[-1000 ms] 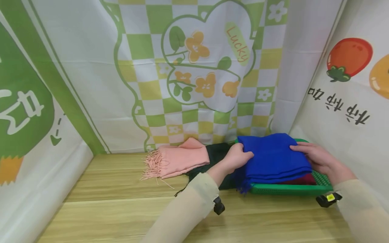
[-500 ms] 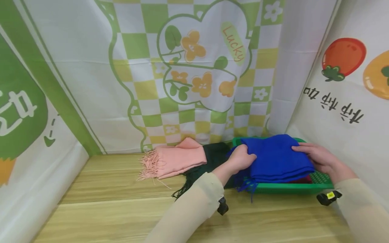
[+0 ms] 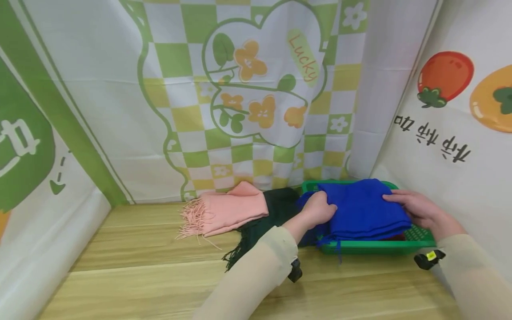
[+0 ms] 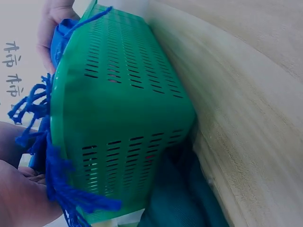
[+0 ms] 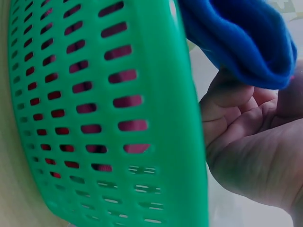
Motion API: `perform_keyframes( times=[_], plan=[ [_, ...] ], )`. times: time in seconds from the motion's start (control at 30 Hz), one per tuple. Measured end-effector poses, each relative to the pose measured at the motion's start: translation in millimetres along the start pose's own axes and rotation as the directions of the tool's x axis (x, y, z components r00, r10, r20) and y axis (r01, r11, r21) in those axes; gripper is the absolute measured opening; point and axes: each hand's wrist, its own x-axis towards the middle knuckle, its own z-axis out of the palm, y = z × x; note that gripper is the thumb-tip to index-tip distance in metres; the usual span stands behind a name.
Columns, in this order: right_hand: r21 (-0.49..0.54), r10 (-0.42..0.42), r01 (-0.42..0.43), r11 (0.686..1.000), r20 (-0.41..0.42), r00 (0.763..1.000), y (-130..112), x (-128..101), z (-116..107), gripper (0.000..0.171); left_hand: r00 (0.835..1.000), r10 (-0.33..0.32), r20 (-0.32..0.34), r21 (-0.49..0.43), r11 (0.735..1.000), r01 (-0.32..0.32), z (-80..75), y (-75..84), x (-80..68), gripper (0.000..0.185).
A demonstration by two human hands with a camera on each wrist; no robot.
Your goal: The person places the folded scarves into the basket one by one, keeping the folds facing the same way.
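A folded blue scarf with fringe lies across the top of a green plastic basket. My left hand grips the scarf's left edge, thumb on top. At its right edge my right hand holds the folds, with fingers on the upper face and thumb toward the near side. The left wrist view shows blue fringe hanging over the basket rim beside the left hand. Through the slots in the right wrist view, red and pink cloth shows inside the basket.
Left of the basket, a dark green fringed scarf lies on the wooden table, reaching against the basket's side. A folded pink scarf overlaps it. Printed cloth walls stand close behind and at both sides.
Both hands have lowered the blue scarf slightly onto the basket, and its fringe has shifted to the basket's front rim. The head view has turned a little to the right.
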Motion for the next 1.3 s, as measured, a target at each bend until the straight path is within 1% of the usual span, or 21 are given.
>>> perform_keyframes(
  times=[0.1, 0.23, 0.3, 0.4, 0.47, 0.53, 0.67, 0.77, 0.87, 0.97, 1.0, 1.1, 1.2, 1.23, 1.3],
  plan=[
    [-0.025, 0.004, -0.004, 1.000, -0.013, 1.000, 1.3, -0.6, -2.1, 0.091, 1.000, 0.012, 0.006, 0.004, 1.000, -0.012, -3.5, 7.1, -6.3, 0.048],
    [-0.072, 0.005, -0.008, 0.997, -0.043, 0.999, 2.0, 0.3, -3.3, 0.091, 1.000, 0.021, 0.017, 0.011, 1.000, -0.021, -11.3, 19.1, -19.0, 0.047],
    [-0.098, 0.005, -0.009, 0.995, -0.046, 0.999, 3.1, 0.9, -4.6, 0.091, 1.000, 0.019, 0.025, 0.012, 1.000, -0.019, -10.7, 21.0, -19.9, 0.046],
    [-0.116, 0.012, -0.019, 0.993, -0.056, 0.998, 4.5, 3.4, -5.3, 0.089, 0.999, 0.023, 0.033, 0.036, 0.999, -0.024, -5.8, 16.2, -11.3, 0.046],
    [-0.133, 0.012, -0.019, 0.991, -0.055, 0.998, 6.7, 4.9, -6.7, 0.088, 0.999, 0.040, 0.035, 0.063, 0.997, -0.042, 1.3, 8.9, -0.9, 0.040],
    [-0.137, 0.013, -0.021, 0.990, -0.060, 0.998, 9.2, 6.3, -7.5, 0.088, 0.998, 0.061, 0.033, 0.101, 0.993, -0.064, 10.1, 0.4, 11.4, 0.032],
    [-0.157, 0.006, -0.016, 0.987, -0.060, 0.998, 15.2, 10.3, -9.9, 0.087, 0.996, 0.077, 0.041, 0.136, 0.987, -0.082, 23.0, -10.2, 27.0, 0.014],
    [-0.173, 0.011, -0.022, 0.985, -0.066, 0.998, 18.6, 12.3, -12.2, 0.087, 0.996, 0.082, 0.045, 0.172, 0.981, -0.089, 28.6, -11.3, 32.2, 0.016],
    [-0.216, 0.028, -0.043, 0.975, -0.074, 0.997, 22.1, 12.2, -14.4, 0.088, 0.995, 0.091, 0.031, 0.239, 0.966, -0.096, 31.7, -5.8, 28.2, 0.021],
    [-0.268, 0.042, -0.062, 0.962, -0.080, 0.996, 26.7, 12.1, -14.8, 0.088, 0.997, 0.069, 0.020, 0.322, 0.944, -0.072, 22.2, 14.4, 4.4, 0.021],
    [-0.285, 0.044, -0.067, 0.956, -0.087, 0.995, 28.5, 12.3, -14.6, 0.088, 0.998, 0.065, 0.001, 0.359, 0.931, -0.061, 25.5, 15.7, 2.2, 0.019],
    [-0.314, 0.037, -0.071, 0.947, -0.110, 0.993, 31.1, 12.9, -11.4, 0.086, 0.999, 0.039, -0.002, 0.426, 0.904, -0.035, 18.5, 29.4, -13.9, 0.013],
    [-0.346, 0.027, -0.073, 0.935, -0.137, 0.990, 31.5, 13.8, -8.2, 0.085, 0.999, 0.036, -0.012, 0.491, 0.871, -0.026, 22.1, 29.5, -14.1, 0.012],
    [-0.365, 0.022, -0.076, 0.928, -0.150, 0.988, 31.1, 13.7, -7.0, 0.084, 1.000, 0.031, -0.001, 0.500, 0.866, -0.027, 16.8, 34.5, -19.4, 0.014],
    [-0.395, 0.014, -0.082, 0.915, -0.172, 0.985, 30.9, 14.1, -5.3, 0.083, 1.000, 0.029, -0.008, 0.536, 0.844, -0.020, 17.9, 36.1, -20.7, 0.020]
  ],
)
